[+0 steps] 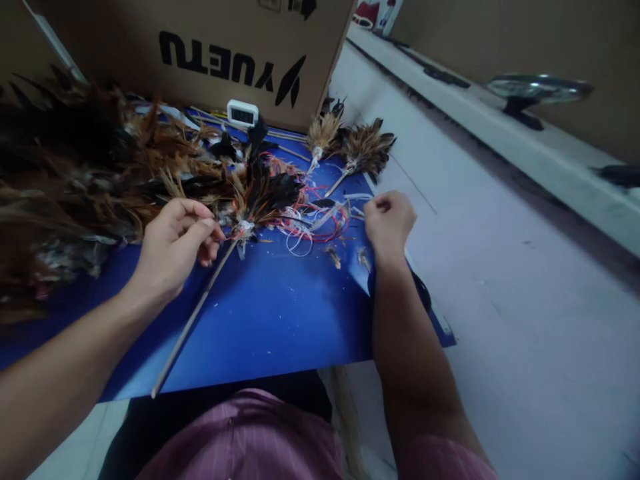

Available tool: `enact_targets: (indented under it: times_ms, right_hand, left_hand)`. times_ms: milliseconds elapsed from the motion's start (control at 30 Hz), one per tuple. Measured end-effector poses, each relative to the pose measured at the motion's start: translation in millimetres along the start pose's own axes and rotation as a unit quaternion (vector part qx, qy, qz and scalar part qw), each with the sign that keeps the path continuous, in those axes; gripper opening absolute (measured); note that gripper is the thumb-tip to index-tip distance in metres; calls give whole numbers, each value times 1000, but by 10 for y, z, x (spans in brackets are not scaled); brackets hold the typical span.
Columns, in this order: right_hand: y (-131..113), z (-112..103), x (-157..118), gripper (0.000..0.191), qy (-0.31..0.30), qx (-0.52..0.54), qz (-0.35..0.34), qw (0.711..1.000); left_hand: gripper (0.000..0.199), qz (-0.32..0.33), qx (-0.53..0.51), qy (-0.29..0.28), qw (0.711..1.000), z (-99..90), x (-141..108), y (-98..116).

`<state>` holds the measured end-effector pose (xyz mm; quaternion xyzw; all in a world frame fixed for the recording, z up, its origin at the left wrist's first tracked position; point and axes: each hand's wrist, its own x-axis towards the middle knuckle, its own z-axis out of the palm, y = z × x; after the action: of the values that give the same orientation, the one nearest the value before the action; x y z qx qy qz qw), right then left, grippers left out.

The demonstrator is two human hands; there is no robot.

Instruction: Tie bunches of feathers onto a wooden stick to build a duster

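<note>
A feather duster (267,200) with dark and brown feathers lies on the blue table, its thin stick (195,319) slanting toward the front edge. White binding wraps the base of its feathers. My left hand (175,243) is closed beside that binding, with a thin red string (231,237) at its fingertips. Over at the table's right edge, my right hand (390,220) is closed in a pinch near pale plastic strips (356,197); what it holds, if anything, is hidden. Between the hands lies a tangle of red and white strings (320,223).
A large heap of loose feathers (85,173) covers the table's left side. Two small feather bundles on sticks (367,150) lie at the back right. A white digital timer (243,113) stands before a cardboard box (215,27). A white wall (500,287) borders the table's right side.
</note>
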<state>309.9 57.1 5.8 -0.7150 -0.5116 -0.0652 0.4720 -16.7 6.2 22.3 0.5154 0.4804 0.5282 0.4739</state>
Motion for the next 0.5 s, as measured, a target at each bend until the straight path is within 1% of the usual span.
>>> enact_targets:
  times_ms: [67,100,133,200,267,300,333,367,400,433,500]
  right_hand:
    - [2,-27,-32,17,-26,-69,-56,996]
    - [-21,-45,-52,24,-29,-81,-76,993]
    - [-58,-65,-72,30,-23,-83,-92,992]
    - [-157,-95,-115,34,-4,-68,-126,990]
    - [-268,-96,-171,32,-2,-26,-172,985]
    - [-320,-81,-209,30,-11,2,-199,980]
    - [-368,-56,-255,27,-28,31,-228,973]
    - [-412,-23,-308,25,-50,60,-257,963]
    - [-450,13,-366,22,-78,85,-286,951]
    - [-484,50,-426,21,-108,105,-313,938]
    - [-540,111,-540,18,-168,126,-357,910]
  left_hand:
    - [14,31,104,-26,994,-39,21,-42]
    - [13,56,178,-21,982,-50,26,-62]
    - [14,86,263,-24,961,-53,27,-80]
    - [20,118,432,-49,893,-33,15,-104]
    - [31,114,559,-78,818,11,-9,-115]
    - [34,104,603,-87,786,36,-22,-118]
    - [36,97,635,-91,761,59,-34,-119]
    - [36,93,656,-95,743,77,-42,-119]
    - [34,91,669,-97,731,91,-47,-118]
    - [31,90,674,-100,727,98,-49,-115]
    - [27,86,666,-101,734,98,-46,-100]
